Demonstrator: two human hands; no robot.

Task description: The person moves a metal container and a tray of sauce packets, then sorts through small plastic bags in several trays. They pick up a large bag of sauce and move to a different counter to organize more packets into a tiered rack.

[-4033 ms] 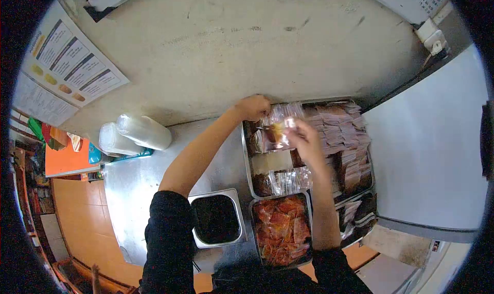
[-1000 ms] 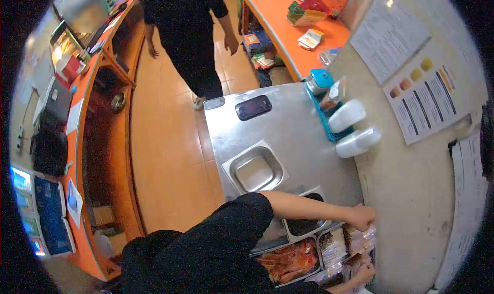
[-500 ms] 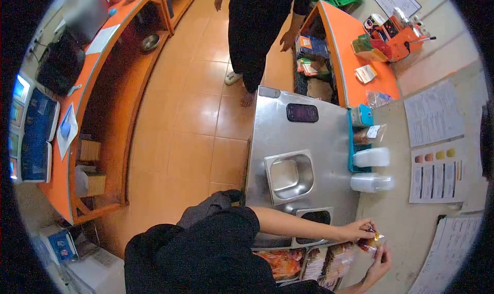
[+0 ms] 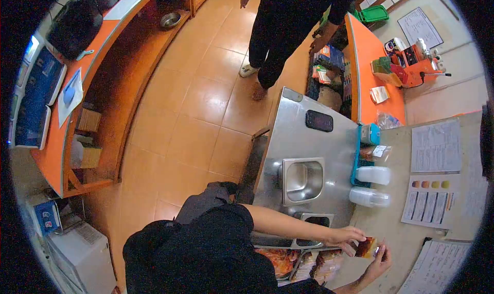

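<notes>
A small dark red and yellow sachet [image 4: 366, 246] is stretched between my hands, above the counter's right edge near the wall. My left hand [image 4: 348, 237] pinches its left side, with the arm reaching across the metal counter. On the opposite side, the fingers of my right hand [image 4: 380, 263] grip its lower right corner. Whether the sachet is torn cannot be made out. Below the hands lie a tray of reddish food [image 4: 278, 261] and another tray of pale and brown food pieces [image 4: 316, 265]. My left forearm partly covers a metal pan with a dark inside [image 4: 319, 220].
A shiny metal pan [image 4: 303, 181] and a phone [image 4: 319, 120] rest on the steel counter [image 4: 288, 139]. Along the wall stand clear plastic containers [image 4: 369, 197] and a teal tray [image 4: 355, 163]. Another person [image 4: 288, 31] stands beyond the counter, near orange shelves.
The view has turned, shifting the counter right and down. The sachet now lies flatter and more spread between my hands. The other person's hand has moved up toward their body.
</notes>
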